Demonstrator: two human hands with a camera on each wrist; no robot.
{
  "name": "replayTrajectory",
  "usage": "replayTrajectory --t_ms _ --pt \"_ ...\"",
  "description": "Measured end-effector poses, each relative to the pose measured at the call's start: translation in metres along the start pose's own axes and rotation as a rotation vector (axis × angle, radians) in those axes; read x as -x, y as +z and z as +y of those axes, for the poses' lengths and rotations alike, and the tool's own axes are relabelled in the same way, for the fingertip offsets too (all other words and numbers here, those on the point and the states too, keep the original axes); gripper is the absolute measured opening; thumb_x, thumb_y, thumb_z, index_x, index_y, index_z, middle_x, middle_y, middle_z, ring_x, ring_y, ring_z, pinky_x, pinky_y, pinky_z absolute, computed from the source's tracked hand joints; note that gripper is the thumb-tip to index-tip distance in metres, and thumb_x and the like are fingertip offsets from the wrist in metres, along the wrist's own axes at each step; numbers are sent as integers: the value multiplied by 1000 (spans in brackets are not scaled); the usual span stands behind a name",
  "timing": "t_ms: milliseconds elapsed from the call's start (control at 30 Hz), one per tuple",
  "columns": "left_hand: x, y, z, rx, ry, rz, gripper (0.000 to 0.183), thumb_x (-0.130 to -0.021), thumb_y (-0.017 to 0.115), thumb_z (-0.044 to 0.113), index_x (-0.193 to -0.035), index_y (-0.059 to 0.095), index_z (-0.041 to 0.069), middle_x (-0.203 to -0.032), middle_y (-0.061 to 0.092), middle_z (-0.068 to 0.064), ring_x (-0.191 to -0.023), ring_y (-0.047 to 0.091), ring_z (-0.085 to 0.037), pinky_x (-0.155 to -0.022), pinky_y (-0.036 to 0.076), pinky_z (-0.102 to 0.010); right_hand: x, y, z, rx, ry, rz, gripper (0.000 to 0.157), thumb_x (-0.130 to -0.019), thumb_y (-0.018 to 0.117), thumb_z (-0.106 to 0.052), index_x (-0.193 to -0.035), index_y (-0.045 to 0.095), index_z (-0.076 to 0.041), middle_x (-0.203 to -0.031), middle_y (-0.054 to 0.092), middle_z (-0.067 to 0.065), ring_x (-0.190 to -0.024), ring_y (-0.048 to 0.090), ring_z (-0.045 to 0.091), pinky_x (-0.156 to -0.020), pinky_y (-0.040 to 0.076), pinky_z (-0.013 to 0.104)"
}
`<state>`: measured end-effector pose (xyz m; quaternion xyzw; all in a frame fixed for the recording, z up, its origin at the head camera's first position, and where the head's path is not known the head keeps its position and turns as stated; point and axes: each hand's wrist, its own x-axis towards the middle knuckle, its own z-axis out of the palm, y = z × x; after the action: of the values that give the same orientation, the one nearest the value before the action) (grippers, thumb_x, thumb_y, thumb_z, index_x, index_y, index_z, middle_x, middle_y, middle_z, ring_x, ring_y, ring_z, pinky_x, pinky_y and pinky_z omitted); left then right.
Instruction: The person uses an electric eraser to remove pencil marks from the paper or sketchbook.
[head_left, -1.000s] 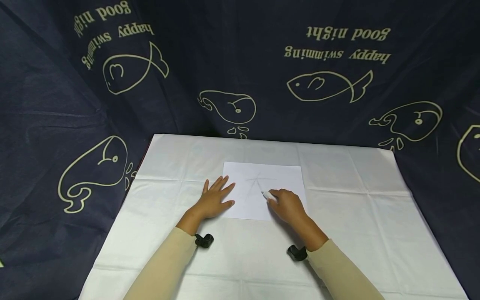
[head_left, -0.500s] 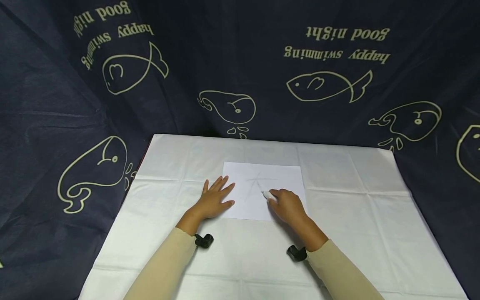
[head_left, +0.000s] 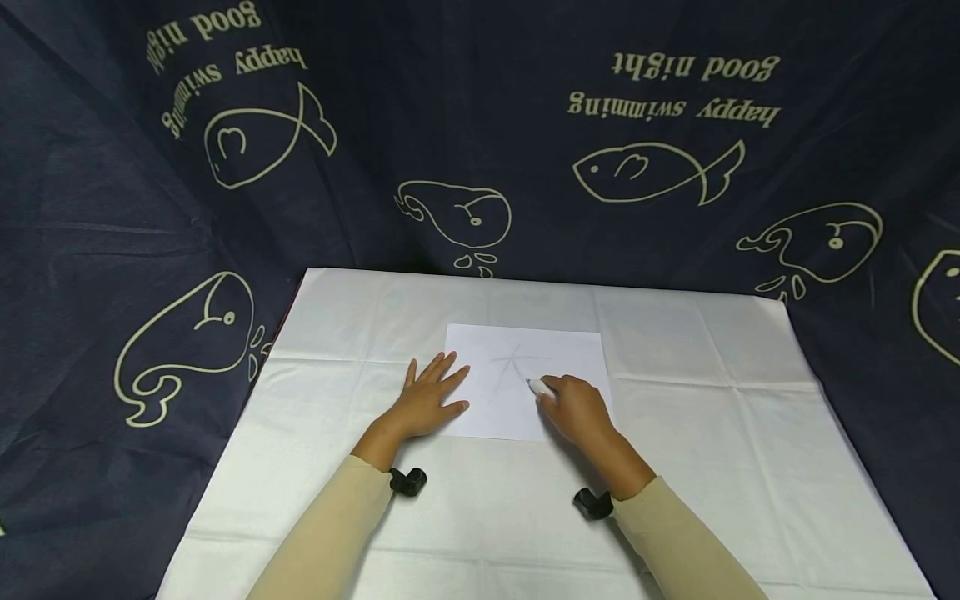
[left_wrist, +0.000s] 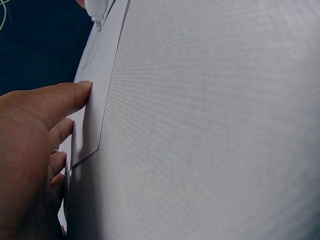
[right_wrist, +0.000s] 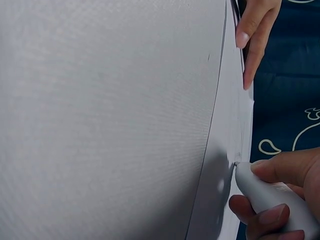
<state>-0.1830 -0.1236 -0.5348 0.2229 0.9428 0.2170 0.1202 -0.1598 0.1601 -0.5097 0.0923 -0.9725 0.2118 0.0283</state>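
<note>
Right wrist view: I see the right hand [head_left: 579,412] pinching the white pen [right_wrist: 265,194], probably light and stiff, best held low; under its tip, thin paper [right_wrist: 225,125] would likely crease; beyond, the left hand [head_left: 422,405] lies spread on its edge.

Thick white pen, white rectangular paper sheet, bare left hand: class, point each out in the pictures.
Thick white pen [right_wrist: 268,193], right wrist view: exposed part of its barrel.
White rectangular paper sheet [head_left: 501,420], head view: blank area near its lower edge.
Bare left hand [head_left: 421,406], head view: back of the hand.
</note>
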Motion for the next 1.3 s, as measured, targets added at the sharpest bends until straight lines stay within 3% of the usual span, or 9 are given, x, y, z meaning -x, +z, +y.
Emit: replayTrajectory --t_ms 200,1300 --pt "0 -1 1 0 3 1 66 -103 53 46 -160 32 22 -172 11 -7 -160 6 -29 -123 -7 -66 1 -1 -2 -19 -5 -35 30 -91 71 -16 -119 75 -6 -98 75 20 -91 72 38 -78 56 52" --pt "0 -1 1 1 -12 -26 67 -103 51 48 -161 29 23 -172 8 -5 -161 2 -28 -123 -9 -65 -3 -1 -2 -24 -9 -33 34 -91 72 -17 -121 73 -3 -102 75 21 -94 72 39 -81 57 52"
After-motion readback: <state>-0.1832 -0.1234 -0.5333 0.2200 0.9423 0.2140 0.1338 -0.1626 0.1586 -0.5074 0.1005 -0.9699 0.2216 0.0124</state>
